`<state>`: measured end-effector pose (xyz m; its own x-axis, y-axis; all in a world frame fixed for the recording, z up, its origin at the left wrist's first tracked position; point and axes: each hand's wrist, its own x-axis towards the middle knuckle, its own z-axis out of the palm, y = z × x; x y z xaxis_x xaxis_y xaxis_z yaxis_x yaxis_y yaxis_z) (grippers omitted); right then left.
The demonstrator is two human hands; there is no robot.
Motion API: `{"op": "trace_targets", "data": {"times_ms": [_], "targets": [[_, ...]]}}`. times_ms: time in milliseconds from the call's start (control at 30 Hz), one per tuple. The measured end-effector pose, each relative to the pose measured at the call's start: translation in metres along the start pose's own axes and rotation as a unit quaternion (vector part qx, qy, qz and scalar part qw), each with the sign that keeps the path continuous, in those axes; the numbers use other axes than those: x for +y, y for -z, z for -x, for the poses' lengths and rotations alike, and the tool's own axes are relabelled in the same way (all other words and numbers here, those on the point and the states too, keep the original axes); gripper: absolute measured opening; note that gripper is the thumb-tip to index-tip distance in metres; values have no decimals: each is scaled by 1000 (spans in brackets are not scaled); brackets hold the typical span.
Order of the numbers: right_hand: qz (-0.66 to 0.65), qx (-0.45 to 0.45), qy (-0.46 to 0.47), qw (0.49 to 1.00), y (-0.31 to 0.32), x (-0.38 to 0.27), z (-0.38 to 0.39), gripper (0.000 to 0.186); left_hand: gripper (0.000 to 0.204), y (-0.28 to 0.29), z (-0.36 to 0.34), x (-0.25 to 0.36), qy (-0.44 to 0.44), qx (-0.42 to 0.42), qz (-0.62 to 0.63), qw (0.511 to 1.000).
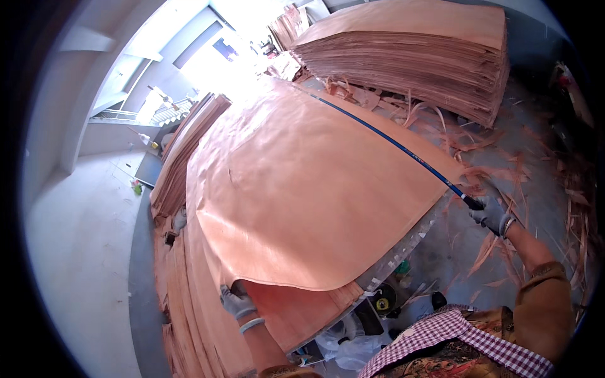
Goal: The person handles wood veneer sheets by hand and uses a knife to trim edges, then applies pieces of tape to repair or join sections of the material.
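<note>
A large, thin, orange-brown wood veneer sheet (302,189) is spread over the table, its near edge curled up. My left hand (237,302), in a grey glove, grips that raised near edge at its left corner; some fingers are hidden by the sheet. Beneath the lifted edge shows another veneer layer (302,312). My right hand (491,215), also gloved in grey, is closed round the black handle of a long, slim blue rod (397,146). The rod slants away to the far left across the right part of the sheet.
A tall veneer stack (409,66) stands at the far right, with torn veneer strips (498,173) scattered over the floor before it. More stacked veneer (186,154) leans along the left. Clear plastic bags (350,346) and a black-and-yellow tape roll (382,303) lie below the table's near edge.
</note>
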<state>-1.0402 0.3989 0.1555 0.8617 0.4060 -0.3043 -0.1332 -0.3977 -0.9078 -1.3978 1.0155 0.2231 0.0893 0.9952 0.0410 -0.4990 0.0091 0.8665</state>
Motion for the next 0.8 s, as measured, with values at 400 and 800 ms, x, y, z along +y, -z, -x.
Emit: {"op": "trace_targets", "data": {"times_ms": [400, 800], "targets": [[-103, -135, -23, 985, 3, -39, 26, 26, 15, -72, 218, 31, -65, -134, -132, 980], [-102, -174, 8, 979, -16, -34, 9, 36, 33, -28, 340, -118, 208, 14, 116, 971]]}}
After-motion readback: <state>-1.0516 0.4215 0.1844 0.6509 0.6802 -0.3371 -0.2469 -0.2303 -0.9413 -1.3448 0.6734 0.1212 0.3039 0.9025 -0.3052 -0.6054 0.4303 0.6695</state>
